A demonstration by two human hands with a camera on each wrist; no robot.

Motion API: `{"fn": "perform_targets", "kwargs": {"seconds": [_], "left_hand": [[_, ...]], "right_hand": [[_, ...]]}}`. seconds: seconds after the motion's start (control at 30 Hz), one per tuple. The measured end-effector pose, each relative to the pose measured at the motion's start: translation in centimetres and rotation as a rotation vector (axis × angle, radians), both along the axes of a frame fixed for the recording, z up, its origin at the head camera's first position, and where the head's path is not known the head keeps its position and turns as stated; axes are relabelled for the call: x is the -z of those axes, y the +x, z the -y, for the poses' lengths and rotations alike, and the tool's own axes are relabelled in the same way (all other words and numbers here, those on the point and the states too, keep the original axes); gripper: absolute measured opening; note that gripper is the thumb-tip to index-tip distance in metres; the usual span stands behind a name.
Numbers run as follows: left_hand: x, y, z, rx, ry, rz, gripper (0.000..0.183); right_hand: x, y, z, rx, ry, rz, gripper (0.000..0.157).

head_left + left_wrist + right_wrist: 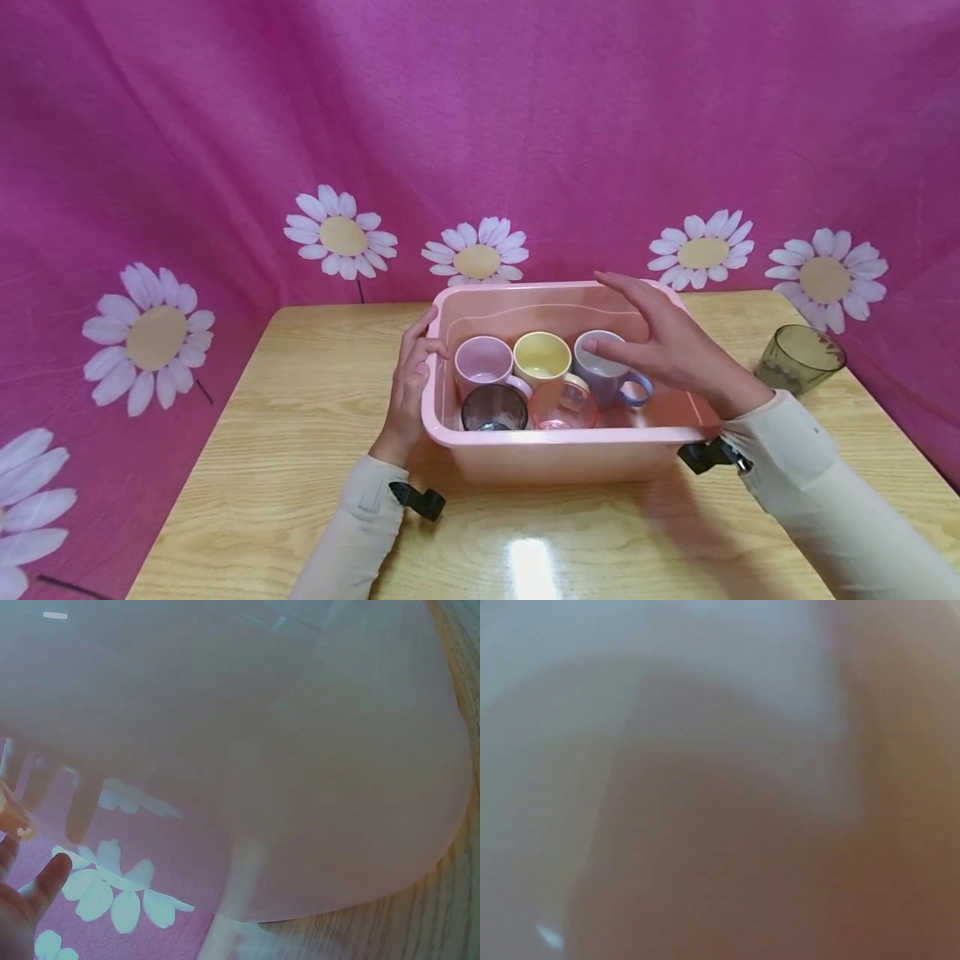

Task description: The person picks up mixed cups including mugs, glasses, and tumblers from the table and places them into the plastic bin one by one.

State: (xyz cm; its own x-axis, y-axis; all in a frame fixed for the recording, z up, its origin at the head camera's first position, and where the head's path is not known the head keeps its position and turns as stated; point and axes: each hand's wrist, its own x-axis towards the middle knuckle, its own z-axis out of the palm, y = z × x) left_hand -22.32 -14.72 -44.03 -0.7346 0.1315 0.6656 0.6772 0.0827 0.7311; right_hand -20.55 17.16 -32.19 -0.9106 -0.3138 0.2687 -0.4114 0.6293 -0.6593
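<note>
A pink plastic tub (555,462) stands on the table. My left hand (408,387) grips its left rim, fingers over the edge; in the left wrist view that hand (19,915) shows at the lower left beside the tub's wall (322,772). My right hand (663,342) hovers over the tub's right part, fingers extended and holding nothing. Its thumb overlaps a lilac-blue mug (596,387) from above; contact cannot be told. Also inside are a pink mug (480,362), a yellow mug (542,358), a dark clear glass (491,408) and a pink clear cup (551,408).
An olive-tinted glass (798,358) stands on the wooden table (300,467), right of the tub and beyond my right wrist. A magenta cloth (480,125) with printed daisies hangs behind and along the sides. The right wrist view is too blurred to read.
</note>
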Motion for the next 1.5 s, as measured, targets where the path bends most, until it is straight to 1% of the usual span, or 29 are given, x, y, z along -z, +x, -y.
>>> {"fn": "perform_targets", "kwargs": {"seconds": [0.2, 0.4, 0.6, 0.73, 0.87, 1.0, 1.23, 1.5], "left_hand": [[0.0, 0.1, -0.1, 0.002, -0.003, 0.002, 0.036], [0.0, 0.1, 0.0, -0.009, -0.013, 0.013, 0.036], [0.0, 0.0, 0.2, -0.018, -0.019, 0.011, 0.037], [0.0, 0.0, 0.2, -0.019, -0.009, -0.013, 0.037], [0.0, 0.0, 0.2, -0.013, -0.006, -0.012, 0.037], [0.0, -0.1, 0.1, -0.006, -0.005, -0.007, 0.037], [0.1, -0.1, 0.2, -0.013, -0.015, 0.007, 0.037], [0.0, -0.1, 0.1, -0.013, -0.014, -0.001, 0.037]], "right_hand": [[0.1, 0.5, -0.6, 0.022, -0.007, 0.041, 0.076], [0.1, 0.9, -1.5, 0.029, -0.017, 0.017, 0.074], [-0.3, 1.4, -2.7, 0.05, -0.02, 0.034, 0.074], [-0.4, 1.7, -3.6, 0.072, 0.0, 0.061, 0.075], [-0.3, 1.9, -4.7, 0.11, 0.034, 0.075, 0.077], [0.0, 1.9, -5.5, 0.135, 0.039, 0.072, 0.076], [0.2, 1.6, -7.2, 0.146, 0.012, 0.065, 0.073], [0.5, 1.1, -9.4, 0.18, 0.023, 0.008, 0.07]]}}
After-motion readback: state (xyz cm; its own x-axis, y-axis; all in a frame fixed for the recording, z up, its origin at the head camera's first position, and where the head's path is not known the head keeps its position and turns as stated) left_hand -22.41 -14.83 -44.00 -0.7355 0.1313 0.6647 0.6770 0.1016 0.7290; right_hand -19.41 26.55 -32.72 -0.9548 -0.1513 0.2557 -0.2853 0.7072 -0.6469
